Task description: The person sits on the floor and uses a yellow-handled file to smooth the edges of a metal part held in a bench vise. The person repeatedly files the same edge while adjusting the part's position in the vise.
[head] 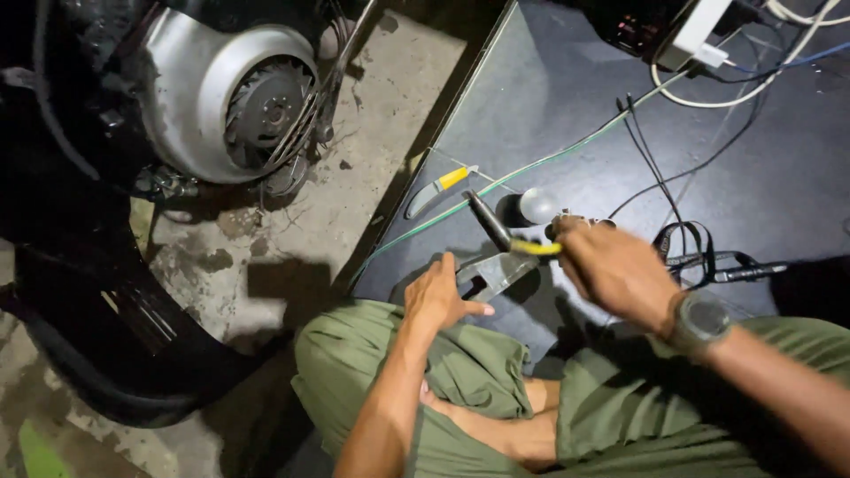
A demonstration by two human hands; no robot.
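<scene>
My left hand [438,296] holds down a flat grey metal bracket [494,273] on the dark mat [567,97], just in front of my knees. My right hand [615,270], blurred by motion and wearing a wristwatch [699,320], grips a tool with a yellow handle [537,249]. The tool's dark shaft [487,219] angles up and left over the bracket. A small white bulb [537,205] lies just behind the tool. I sit on the floor in green trousers [460,372].
A yellow-handled cutter [438,188] lies near the mat's left edge, crossed by a thin green wire [531,166]. Black straps [699,252], cables and a white power strip [695,31] are at the right and back. A scooter's grey fan housing [221,97] stands on the concrete at left.
</scene>
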